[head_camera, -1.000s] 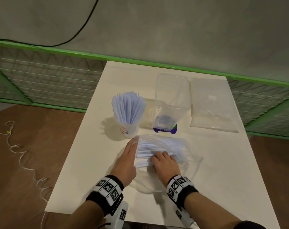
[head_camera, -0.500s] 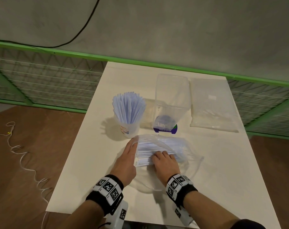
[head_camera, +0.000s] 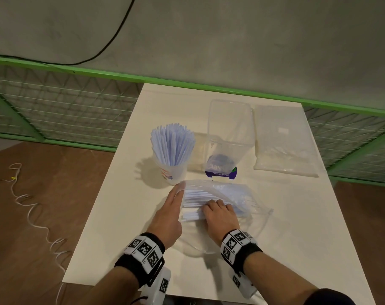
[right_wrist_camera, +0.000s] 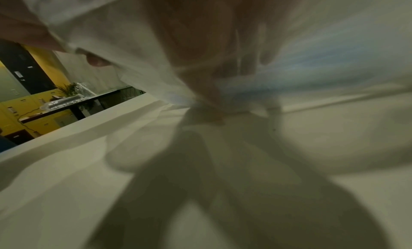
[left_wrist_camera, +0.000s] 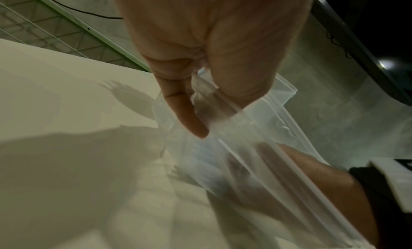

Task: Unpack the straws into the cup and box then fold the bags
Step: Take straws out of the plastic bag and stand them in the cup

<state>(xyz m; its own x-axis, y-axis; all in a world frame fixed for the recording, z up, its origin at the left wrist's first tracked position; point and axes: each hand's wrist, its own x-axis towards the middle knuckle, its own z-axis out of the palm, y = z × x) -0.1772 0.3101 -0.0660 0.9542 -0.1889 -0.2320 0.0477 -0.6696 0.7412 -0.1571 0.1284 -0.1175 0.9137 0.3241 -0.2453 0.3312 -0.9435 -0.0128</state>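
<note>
Holding bag [head_camera: 229,190] mouth, left hand [head_camera: 168,213] pinched as before | right hand [head_camera: 220,213] gripped straws [head_camera: 192,198] inside (1 bag unfolded) | nothing shifted.

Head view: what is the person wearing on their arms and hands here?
Both hands are bare, the left hand and the right hand alike. Each wrist carries a black band wrapped with white blocks printed with square black-and-white markers. A white camera housing with similar markers hangs under each wrist. A dark sleeve edge shows on the right arm.
</note>
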